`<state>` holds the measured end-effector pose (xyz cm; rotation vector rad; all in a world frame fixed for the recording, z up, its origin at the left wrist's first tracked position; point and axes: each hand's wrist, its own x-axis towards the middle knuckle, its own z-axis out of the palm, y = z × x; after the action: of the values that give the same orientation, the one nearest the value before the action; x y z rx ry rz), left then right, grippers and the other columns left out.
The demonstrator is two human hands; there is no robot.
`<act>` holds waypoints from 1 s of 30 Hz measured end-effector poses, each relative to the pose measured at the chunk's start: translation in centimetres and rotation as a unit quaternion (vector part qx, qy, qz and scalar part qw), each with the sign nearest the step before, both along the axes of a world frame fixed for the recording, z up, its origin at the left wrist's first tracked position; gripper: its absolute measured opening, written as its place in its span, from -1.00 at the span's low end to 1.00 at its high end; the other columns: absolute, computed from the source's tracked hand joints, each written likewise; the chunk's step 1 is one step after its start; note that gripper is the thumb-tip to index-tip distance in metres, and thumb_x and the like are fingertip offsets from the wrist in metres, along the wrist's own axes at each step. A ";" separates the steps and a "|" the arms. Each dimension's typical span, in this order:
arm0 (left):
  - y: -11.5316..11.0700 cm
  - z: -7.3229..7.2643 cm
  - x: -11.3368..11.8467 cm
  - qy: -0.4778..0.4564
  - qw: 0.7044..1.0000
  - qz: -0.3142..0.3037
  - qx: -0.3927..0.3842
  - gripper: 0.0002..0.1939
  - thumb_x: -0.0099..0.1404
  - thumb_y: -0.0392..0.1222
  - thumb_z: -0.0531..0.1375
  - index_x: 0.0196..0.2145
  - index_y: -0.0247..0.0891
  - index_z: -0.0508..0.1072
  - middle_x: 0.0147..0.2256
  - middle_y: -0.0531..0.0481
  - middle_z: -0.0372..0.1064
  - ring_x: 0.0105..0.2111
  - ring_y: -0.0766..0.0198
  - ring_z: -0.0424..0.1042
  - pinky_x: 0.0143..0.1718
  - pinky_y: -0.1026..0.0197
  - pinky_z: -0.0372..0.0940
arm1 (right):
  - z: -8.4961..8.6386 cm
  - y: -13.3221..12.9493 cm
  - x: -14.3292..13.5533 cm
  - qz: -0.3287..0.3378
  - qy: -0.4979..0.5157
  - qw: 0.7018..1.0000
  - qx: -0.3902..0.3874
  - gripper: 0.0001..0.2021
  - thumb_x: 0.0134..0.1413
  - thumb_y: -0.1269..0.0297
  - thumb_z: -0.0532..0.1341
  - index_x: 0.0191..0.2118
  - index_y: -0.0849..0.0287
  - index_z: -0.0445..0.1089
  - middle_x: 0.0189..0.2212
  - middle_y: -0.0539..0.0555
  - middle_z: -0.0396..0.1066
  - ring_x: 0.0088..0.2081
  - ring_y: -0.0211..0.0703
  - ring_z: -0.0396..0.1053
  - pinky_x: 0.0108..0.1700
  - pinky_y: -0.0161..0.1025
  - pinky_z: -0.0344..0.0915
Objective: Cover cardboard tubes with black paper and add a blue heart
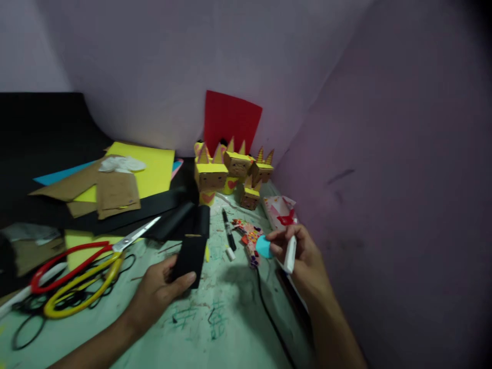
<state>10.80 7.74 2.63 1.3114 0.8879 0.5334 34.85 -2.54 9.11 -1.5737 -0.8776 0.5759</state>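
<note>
A small black rectangular piece (189, 262) is pinched in my left hand (161, 287), thumb on top, low over the green table (238, 312). My right hand (302, 251) has its fingers closed round a white flat object (290, 254); a light blue round piece (264, 246) shows at its fingertips. Beneath and left of the blue piece is a colourful patterned item (249, 237), with a black cord running toward the front edge. A black marker (228, 229) and its white cap (230, 253) lie between my hands.
Large scissors (82, 277) with red and yellow handles lie at the left, beside yellow sheets (154, 169), cardboard pieces (117, 192) and black strips. Several small cardboard figures (212, 179) stand at the back before a red sheet (231, 120). A wall rises on the right.
</note>
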 end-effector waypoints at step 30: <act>0.3 0.6 0.0 -0.053 0.996 -0.065 0.001 -0.68 0.05 -0.01 0.27 -0.35 -0.30 0.38 -0.43 0.01 0.38 -0.37 0.16 0.38 -0.38 0.23 0.23 | -5.9 5.2 -7.5 0.233 -0.259 0.937 0.027 -0.68 -0.22 0.59 0.16 -0.33 0.01 0.25 -0.31 0.02 0.41 -0.22 -0.04 0.36 -0.18 -0.15 0.28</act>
<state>10.80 8.04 3.22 1.3196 0.7089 0.4970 27.39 2.62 3.25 -1.4917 -1.6807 0.4601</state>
